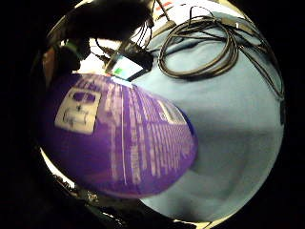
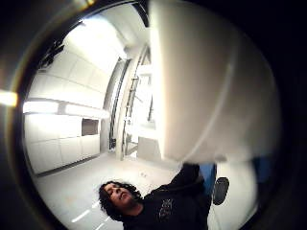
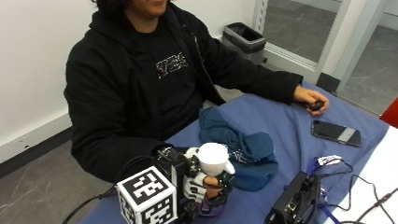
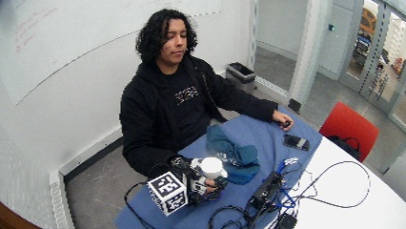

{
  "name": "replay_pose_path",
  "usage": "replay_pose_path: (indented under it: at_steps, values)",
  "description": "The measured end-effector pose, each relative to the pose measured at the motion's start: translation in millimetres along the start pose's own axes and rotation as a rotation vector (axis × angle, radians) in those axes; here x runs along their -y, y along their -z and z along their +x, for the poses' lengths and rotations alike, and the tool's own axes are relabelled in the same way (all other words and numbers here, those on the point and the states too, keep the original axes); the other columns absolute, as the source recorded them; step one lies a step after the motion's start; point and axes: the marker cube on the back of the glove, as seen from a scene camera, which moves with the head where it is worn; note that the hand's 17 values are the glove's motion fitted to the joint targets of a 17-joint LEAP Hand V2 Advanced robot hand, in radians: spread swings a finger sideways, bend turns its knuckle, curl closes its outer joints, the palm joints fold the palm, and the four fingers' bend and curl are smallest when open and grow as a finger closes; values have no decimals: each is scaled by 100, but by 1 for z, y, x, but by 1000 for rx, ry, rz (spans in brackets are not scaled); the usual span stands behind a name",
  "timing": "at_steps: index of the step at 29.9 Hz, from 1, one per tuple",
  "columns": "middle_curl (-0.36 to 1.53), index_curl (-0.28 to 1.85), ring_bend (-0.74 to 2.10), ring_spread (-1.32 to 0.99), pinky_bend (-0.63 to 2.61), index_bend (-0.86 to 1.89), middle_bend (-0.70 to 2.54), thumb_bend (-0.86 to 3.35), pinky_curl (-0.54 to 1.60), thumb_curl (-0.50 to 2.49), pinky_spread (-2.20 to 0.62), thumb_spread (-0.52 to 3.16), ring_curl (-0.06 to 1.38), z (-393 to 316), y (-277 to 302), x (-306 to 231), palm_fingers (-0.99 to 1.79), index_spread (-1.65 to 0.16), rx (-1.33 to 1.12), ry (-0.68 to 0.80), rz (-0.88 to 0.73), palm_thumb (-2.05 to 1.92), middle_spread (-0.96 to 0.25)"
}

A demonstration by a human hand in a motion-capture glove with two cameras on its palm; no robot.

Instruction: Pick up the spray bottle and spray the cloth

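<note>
My gloved right hand grips a spray bottle at the near end of the table; its white spray head stands upright above my fingers and its purple body fills much of the little-finger palm view. The white head looms close in the thumb-side view. A crumpled dark teal cloth lies on the blue table cover just beyond the bottle, apart from it. In the wide view the hand holds the bottle beside the cloth.
The person's bare left hand rests at the far side, holding a small dark object. A black phone lies near it. A black device and coiled cables sit to the bottle's right. A bin stands on the floor.
</note>
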Motion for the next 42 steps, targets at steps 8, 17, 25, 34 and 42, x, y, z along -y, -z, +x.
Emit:
replay_pose_path:
  at_steps: [8, 17, 25, 34, 42]
  values:
    - [47, 37, 44, -15, 25, 12, 42, 4, 32, 48, -8, 77, 42, 1, -6, 11, 128, -25, -31, 79, 168, 99, -9]
    - [52, 41, 50, -19, 37, 21, 50, -2, 38, 56, -23, 53, 46, 3, -19, 34, 135, -26, 2, 155, 329, 103, -14]
    - [54, 46, 53, -21, 40, 23, 54, -3, 40, 61, -27, 41, 47, 10, 0, 16, 135, -26, -31, 179, 294, 104, -16]
    - [54, 50, 55, -22, 43, 23, 56, -3, 41, 65, -28, 34, 48, 6, 3, 13, 133, -27, -16, 187, 245, 103, -18]
    - [55, 52, 56, -21, 43, 22, 57, -3, 42, 68, -28, 31, 48, -36, 5, -8, 132, -27, -153, 129, 12, 103, -17]
